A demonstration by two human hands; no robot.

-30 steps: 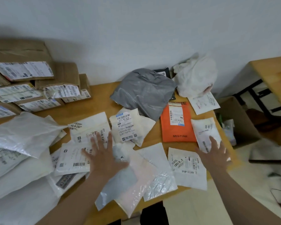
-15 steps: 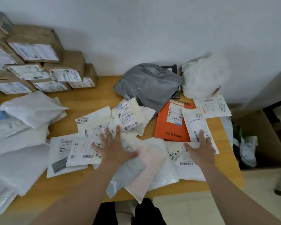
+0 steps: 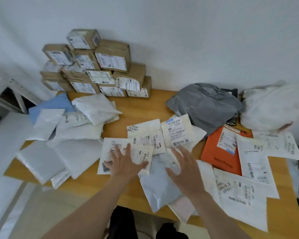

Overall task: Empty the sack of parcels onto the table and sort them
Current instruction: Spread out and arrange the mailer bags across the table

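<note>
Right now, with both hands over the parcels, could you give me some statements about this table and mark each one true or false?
1. The cardboard boxes are stacked at the back left of the table. True.
2. The orange parcel lies at the left edge. False: it lies on the right, partly under white mailers.
3. The left hand lies spread on a white labelled mailer. True.
4. The right hand grips the crumpled grey bag. False: it is open, over a pale grey mailer; the bag lies apart, further back.
</note>
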